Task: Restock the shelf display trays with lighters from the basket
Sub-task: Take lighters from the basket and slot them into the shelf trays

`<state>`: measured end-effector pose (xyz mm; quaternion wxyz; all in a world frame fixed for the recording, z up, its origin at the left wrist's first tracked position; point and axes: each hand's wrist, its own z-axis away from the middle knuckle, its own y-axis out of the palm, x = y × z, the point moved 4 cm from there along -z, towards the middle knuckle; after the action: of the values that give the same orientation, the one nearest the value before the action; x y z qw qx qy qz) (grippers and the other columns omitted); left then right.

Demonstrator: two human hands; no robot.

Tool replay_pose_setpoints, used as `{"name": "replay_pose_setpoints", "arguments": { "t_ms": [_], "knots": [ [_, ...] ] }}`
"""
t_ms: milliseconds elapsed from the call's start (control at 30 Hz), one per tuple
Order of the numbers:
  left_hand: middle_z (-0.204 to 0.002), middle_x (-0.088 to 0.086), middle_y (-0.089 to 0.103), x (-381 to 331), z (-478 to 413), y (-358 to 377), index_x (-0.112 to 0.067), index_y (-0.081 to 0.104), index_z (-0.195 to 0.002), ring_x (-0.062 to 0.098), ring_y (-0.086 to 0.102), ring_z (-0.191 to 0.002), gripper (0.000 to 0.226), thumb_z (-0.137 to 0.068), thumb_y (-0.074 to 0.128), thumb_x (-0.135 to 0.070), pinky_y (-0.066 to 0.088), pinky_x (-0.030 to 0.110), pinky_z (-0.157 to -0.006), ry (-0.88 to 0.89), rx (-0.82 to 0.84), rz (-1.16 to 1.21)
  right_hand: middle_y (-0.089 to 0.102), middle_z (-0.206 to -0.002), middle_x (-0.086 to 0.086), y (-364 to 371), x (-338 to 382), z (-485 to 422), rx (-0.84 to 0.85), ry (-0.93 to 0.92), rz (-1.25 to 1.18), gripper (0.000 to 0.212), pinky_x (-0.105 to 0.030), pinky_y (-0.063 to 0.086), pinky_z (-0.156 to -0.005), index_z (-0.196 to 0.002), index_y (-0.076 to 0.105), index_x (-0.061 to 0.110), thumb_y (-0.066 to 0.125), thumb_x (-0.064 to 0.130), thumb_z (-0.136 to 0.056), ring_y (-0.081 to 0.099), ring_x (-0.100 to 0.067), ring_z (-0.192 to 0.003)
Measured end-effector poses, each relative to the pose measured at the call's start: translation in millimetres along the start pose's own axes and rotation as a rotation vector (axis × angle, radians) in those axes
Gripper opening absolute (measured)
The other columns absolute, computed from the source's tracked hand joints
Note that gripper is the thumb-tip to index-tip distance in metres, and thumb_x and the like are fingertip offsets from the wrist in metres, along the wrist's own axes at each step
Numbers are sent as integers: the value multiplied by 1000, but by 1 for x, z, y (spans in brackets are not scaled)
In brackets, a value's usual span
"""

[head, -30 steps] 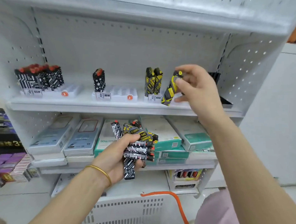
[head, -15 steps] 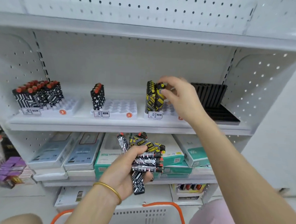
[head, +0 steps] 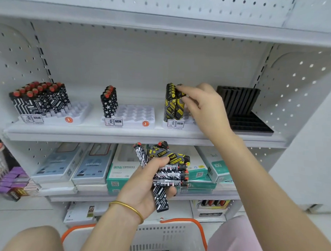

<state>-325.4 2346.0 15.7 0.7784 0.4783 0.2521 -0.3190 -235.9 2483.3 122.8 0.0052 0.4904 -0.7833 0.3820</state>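
1. Right hand [head: 203, 106] raised to the upper shelf [head: 141, 135], fingertips [head: 182, 89] pinched on the top of a yellow-and-black lighter [head: 178, 105] standing upright in the third display tray [head: 187, 124], beside a row of matching lighters [head: 170, 101].
2. Left hand [head: 147, 183] lower down, closed around a bundle of lighters [head: 168, 174]: black-and-white patterned ones stacked sideways, a yellow-and-black one on top under the thumb.
3. Left tray [head: 75, 114] about half filled with black-and-white lighters [head: 40, 98] with red caps.
4. Middle tray [head: 137, 115] holding one column of star-patterned lighters [head: 109, 101], remaining slots bare.
5. Black ribbed tray [head: 244, 109] at the far right of the same shelf.
6. White basket [head: 166, 236] with orange handles at the bottom edge, a few lighters visible inside.
7. Gold bangle [head: 128, 208] on the left wrist.
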Motion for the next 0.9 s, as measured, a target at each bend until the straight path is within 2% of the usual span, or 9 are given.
{"name": "replay_pose_setpoints", "arguments": {
  "t_ms": [67, 167, 233, 333, 433, 533, 667, 767, 900],
  "knots": [
    [-70, 11, 66, -1, 0, 0, -8, 63, -92, 17, 58, -44, 22, -72, 67, -17, 43, 19, -33, 4, 6, -5, 48, -93, -4, -3, 5, 7, -36, -37, 160, 37, -36, 48, -70, -126, 57, 23, 53, 19, -90, 55, -26, -80],
    [-72, 12, 66, -2, 1, 1, -7, 62, -100, 18, 58, -45, 42, -60, 69, -21, 43, 19, -34, 14, 12, -11, 53, -90, 0, -20, 18, 26, -112, -23, 68, 31, -33, 45, -68, -118, 59, 20, 54, 16, -88, 53, -16, -75],
    [-76, 13, 67, -4, 1, 2, -8, 62, -105, 18, 59, -46, 48, -60, 69, -22, 44, 19, -34, 27, 17, -10, 59, -79, 8, -24, 25, 39, 97, 80, -82, 14, -30, 48, -69, -99, 67, 23, 58, 21, -88, 54, -9, -67],
    [-80, 13, 69, -6, 2, 3, -8, 63, -106, 17, 62, -50, 44, -64, 68, -22, 44, 18, -35, 48, 30, -11, 68, -77, 2, -16, 32, 59, 645, 259, -263, 10, -31, 53, -61, -92, 68, 19, 63, 26, -87, 61, -8, -60],
    [-76, 11, 69, -7, 2, 5, -9, 63, -106, 16, 61, -49, 31, -77, 65, -20, 44, 18, -34, 65, 36, -14, 67, -69, 2, -12, 29, 63, 779, 339, -409, 11, -25, 53, -54, -96, 66, 15, 65, 10, -86, 62, -6, -55],
    [-71, 11, 67, -9, 3, 7, -8, 62, -100, 17, 60, -48, 22, -80, 64, -18, 44, 19, -34, 78, 28, -19, 66, -70, -2, -19, 30, 54, 683, 336, -436, 12, -25, 54, -56, -89, 66, 14, 65, 3, -84, 63, -9, -58],
    [-73, 14, 65, -13, 3, 8, -7, 57, -97, 21, 60, -50, 21, -80, 66, -17, 45, 20, -34, 80, 8, -6, 63, -78, -3, -41, 27, 26, 302, 268, -502, 25, -28, 53, -56, -85, 62, 24, 59, 0, -87, 61, -15, -67],
    [-76, 15, 64, -14, 4, 7, -7, 55, -100, 21, 60, -51, 24, -81, 66, -17, 45, 20, -34, 82, -3, -12, 55, -85, -3, -50, 18, 6, 89, 248, -423, 27, -30, 51, -59, -87, 51, 26, 58, 0, -87, 57, -16, -70],
    [-76, 16, 64, -15, 6, 7, -8, 56, -94, 22, 61, -51, 18, -81, 66, -16, 45, 20, -34, 77, 1, -17, 52, -84, 11, -43, 16, -7, 112, 195, -156, 19, -22, 43, -71, -93, 53, 21, 62, 6, -85, 50, -3, -72]
  ]
}}
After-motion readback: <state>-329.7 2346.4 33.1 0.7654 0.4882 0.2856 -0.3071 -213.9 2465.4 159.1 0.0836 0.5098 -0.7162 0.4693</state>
